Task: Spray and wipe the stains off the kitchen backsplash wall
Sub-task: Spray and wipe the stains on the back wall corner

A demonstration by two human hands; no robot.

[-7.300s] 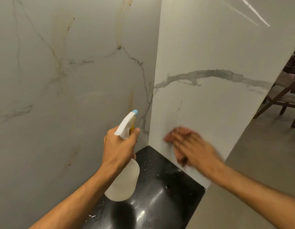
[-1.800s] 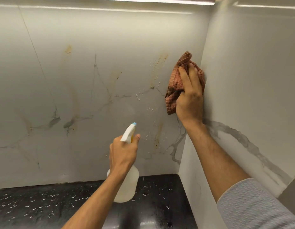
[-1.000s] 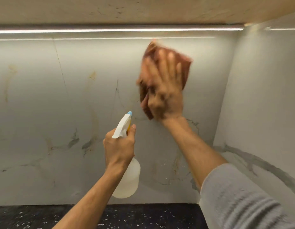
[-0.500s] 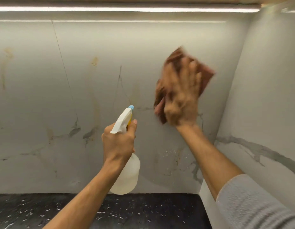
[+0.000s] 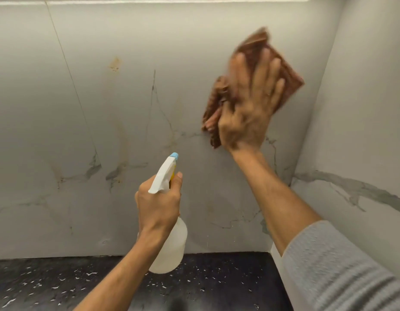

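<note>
Right hand [image 5: 248, 102] flat, fingers spread, pressing brown cloth [image 5: 291, 75] to upper backsplash [image 5: 105, 108] for broad wiping. Left hand [image 5: 158, 203] grips spray bottle [image 5: 172, 250], nozzle wallward, ready for orange stain [image 5: 115, 63].

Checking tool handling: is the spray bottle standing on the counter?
No, the left hand grips the spray bottle, lifted in front of the backsplash wall.

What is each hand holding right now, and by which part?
The left hand grips the translucent white plastic spray bottle by its neck, under the trigger head. The right hand presses the reddish-brown cloth flat on the grey veined backsplash wall, fingers spread.
</note>
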